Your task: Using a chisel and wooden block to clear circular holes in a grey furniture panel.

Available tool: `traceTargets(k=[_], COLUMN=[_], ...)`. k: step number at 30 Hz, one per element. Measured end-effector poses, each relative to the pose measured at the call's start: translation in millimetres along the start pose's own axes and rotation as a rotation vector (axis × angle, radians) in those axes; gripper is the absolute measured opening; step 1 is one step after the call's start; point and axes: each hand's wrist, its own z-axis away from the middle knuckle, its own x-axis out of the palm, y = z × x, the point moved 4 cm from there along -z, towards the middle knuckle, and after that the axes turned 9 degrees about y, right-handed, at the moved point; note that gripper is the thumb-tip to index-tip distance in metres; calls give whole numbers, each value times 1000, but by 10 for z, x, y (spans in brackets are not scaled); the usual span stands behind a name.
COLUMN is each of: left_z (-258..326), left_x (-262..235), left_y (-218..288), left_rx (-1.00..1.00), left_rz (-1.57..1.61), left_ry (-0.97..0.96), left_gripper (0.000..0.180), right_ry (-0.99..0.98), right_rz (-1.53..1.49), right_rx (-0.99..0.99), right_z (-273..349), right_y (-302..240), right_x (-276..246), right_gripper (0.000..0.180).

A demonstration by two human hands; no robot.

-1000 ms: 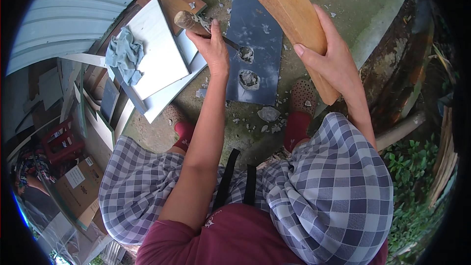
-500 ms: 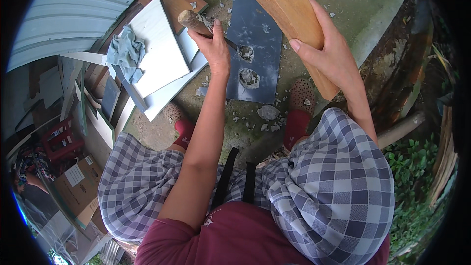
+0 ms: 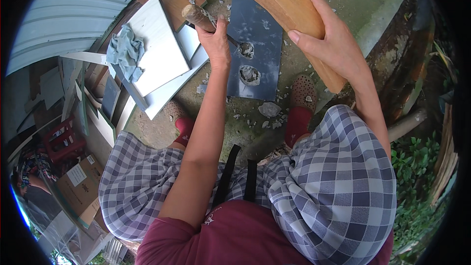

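My left hand [image 3: 216, 48] is closed around the wooden handle of a chisel [image 3: 197, 17]. The chisel slants down to the right, its thin metal end meeting the upper of two ragged holes in a dark grey panel [image 3: 252, 22] on the ground. Crumbled pale material fills both holes. A long, thick piece of wood [image 3: 287, 1] is gripped near its lower end by my right hand [image 3: 333, 39], thumb on one face, raised above the panel's right side. The wood's far end runs out of the picture at the top.
Pale chips and a larger flake [image 3: 269, 109] lie around the panel, between my shoes [image 3: 303, 91]. At left, white boards [image 3: 159, 49] with a grey-blue rag [image 3: 126, 51] lean near a brown board [image 3: 171, 0]. Farther left are a red stool [image 3: 61, 142] and a cardboard box [image 3: 80, 181].
The chisel handle has shifted slightly up and right with my left hand. The thick wood has tilted a little, its lower end moving up and right. Both hands keep their hold.
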Motion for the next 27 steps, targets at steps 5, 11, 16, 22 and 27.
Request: traceTargets(k=[5, 11, 16, 22, 27], left_z=[32, 72, 140, -31, 77], left_x=[13, 120, 196, -77, 84], left_y=[26, 13, 60, -131, -63], left_rx=[-19, 22, 57, 21, 68], left_rz=[-39, 81, 1, -64, 7], left_ry=[63, -6, -4, -51, -52], left_gripper=[28, 29, 28, 28, 38], right_ry=[-104, -378, -371, 13, -363], right_rz=[-187, 98, 438, -7, 482], right_rx=[-560, -356, -320, -427, -272], right_z=[-373, -376, -440, -361, -299], right_y=[-964, -969, -743, -1053, -528], right_x=[-194, 32, 21, 27, 246], right_gripper=[80, 79, 74, 74, 69])
